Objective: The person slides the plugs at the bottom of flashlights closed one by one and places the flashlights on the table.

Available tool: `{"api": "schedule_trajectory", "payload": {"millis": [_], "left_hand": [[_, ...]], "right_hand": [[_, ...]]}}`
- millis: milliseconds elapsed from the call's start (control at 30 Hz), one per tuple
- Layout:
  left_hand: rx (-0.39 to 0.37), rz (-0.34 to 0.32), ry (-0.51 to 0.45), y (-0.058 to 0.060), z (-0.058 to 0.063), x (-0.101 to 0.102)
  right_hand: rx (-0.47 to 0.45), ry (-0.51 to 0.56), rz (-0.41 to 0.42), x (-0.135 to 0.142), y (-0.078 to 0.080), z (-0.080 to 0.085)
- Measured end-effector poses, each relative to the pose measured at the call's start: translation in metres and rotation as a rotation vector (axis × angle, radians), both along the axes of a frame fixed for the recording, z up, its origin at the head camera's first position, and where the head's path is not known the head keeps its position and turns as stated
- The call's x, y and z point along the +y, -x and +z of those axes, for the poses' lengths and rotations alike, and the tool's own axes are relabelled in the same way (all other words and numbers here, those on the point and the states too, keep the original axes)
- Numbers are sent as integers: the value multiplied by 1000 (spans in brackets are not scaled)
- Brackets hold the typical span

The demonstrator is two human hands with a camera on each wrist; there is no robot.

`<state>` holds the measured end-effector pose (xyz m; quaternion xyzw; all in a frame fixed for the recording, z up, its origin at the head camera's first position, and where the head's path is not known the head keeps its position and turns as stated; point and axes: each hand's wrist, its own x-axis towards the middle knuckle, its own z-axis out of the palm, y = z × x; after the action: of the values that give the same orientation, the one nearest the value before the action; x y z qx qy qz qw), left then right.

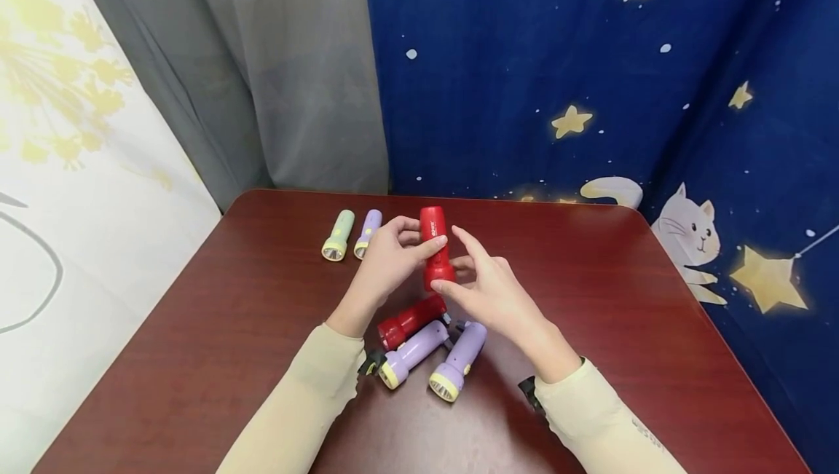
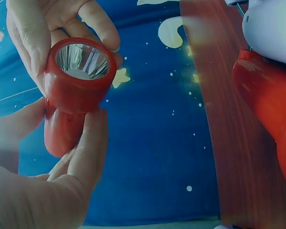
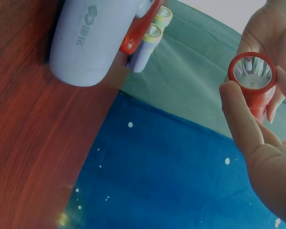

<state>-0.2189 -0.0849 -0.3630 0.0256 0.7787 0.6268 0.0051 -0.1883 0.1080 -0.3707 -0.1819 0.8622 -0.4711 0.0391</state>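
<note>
A red flashlight (image 1: 433,230) is held up above the table, its lens end toward the person. My left hand (image 1: 392,252) grips its body, thumb across the front and fingers behind. At the wider lens end, my right hand (image 1: 494,292) holds the rim between thumb and fingers, with the index finger stretched out. The left wrist view shows the shiny reflector (image 2: 83,61) inside the red rim. Below the hands lie another red flashlight (image 1: 409,322) and two purple flashlights with yellow rims, one purple flashlight (image 1: 414,352) beside the other purple flashlight (image 1: 459,363).
At the back left of the dark red wooden table (image 1: 590,277) lie a green flashlight (image 1: 339,234) and a smaller-looking purple flashlight (image 1: 369,230), side by side. A grey curtain (image 1: 308,81) and a blue starry curtain (image 1: 498,95) hang behind the far edge.
</note>
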Motion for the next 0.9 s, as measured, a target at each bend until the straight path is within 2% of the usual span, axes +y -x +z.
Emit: {"api": "schedule_trajectory", "payload": {"millis": [300, 500, 633, 767, 900], "left_hand": [[14, 14, 15, 2, -2, -2], [18, 26, 34, 4, -1, -2], [-9, 31, 40, 7, -3, -3], [-43, 20, 40, 12, -8, -4], [-82, 4, 22, 23, -16, -6]], "right_hand": [[22, 15, 28, -2, 1, -4], [111, 11, 52, -2, 4, -3], [158, 17, 90, -2, 5, -4], [193, -16, 88, -2, 5, -5], [169, -55, 91, -3, 7, -7]]}}
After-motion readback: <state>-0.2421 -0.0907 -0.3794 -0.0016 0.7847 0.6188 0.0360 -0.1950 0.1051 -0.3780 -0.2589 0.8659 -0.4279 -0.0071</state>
